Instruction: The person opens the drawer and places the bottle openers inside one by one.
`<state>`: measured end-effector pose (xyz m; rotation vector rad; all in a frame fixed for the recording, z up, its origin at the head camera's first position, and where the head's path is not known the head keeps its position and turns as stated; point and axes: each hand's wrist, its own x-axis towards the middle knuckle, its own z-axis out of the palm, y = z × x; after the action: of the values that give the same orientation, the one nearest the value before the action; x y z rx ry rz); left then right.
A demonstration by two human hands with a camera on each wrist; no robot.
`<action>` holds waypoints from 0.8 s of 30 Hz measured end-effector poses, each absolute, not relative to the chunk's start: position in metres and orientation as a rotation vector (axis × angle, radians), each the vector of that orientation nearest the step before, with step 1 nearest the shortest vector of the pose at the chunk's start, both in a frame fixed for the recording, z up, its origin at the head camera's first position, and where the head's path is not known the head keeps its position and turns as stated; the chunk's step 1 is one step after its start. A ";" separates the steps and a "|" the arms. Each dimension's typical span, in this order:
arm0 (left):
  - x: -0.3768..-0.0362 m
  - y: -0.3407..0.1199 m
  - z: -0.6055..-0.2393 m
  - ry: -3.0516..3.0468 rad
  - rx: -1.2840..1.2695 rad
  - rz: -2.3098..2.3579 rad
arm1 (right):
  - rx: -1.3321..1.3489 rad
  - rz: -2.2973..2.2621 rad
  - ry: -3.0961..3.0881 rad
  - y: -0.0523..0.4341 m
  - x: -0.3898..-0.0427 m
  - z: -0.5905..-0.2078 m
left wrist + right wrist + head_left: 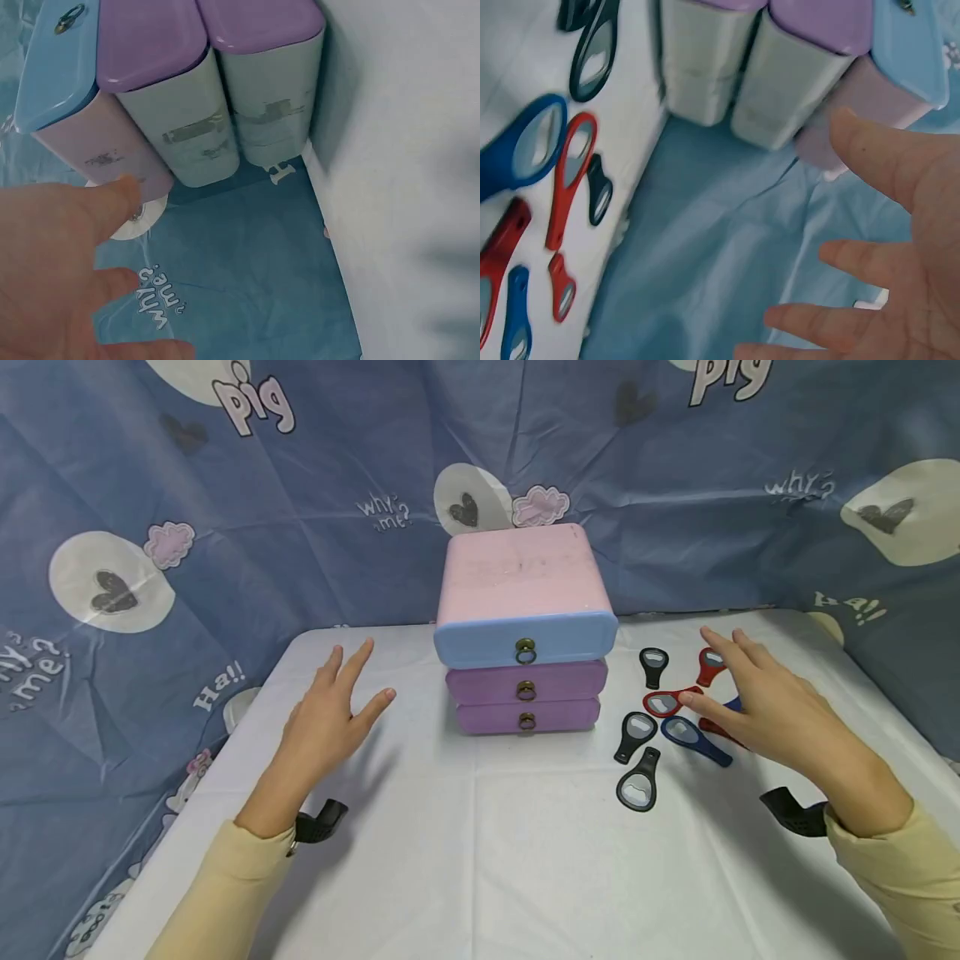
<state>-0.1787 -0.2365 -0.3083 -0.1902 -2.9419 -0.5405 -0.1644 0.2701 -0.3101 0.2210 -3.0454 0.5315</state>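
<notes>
My left hand [322, 727] hovers over the white table, left of a small drawer box, its fingers spread and holding nothing. Over the table's right side hangs my right hand [787, 718], also spread and holding nothing. Beneath and beside it lie several bottle openers with metal inserts: black ones [637, 790], a blue one [693, 742] and a red one [663, 703] among them. The hand partly hides some. The drawer box has a pink top [525, 568], a blue drawer [480, 645] and two purple drawers [487, 687], all pushed in, with ring pulls.
A blue patterned cloth [337, 568] hangs behind the table and down its left side. The white tablecloth [540, 860] stretches in front of the drawer box. Black bands [318, 822] sit at both wrists.
</notes>
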 end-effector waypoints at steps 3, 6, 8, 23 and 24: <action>-0.185 -0.237 -0.308 -2.873 -0.279 -0.614 | 0.284 0.540 -2.978 0.258 -0.160 -0.307; -0.194 -0.233 -0.309 -2.811 -0.383 -0.677 | 0.345 0.562 -2.913 0.246 -0.153 -0.305; -0.200 -0.229 -0.309 -2.780 -0.450 -0.718 | 0.391 0.585 -2.881 0.237 -0.149 -0.304; -0.240 -0.195 -0.313 -2.655 -0.645 -1.416 | 0.712 0.652 -2.784 0.174 -0.136 -0.308; -0.241 -0.193 -0.314 -2.645 -0.648 -1.486 | 0.734 0.656 -2.776 0.170 -0.136 -0.309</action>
<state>-0.2409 -0.1928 -0.3138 -0.6480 -2.6446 -1.4864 -0.1364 0.1704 -0.3091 0.7345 -2.7760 0.6563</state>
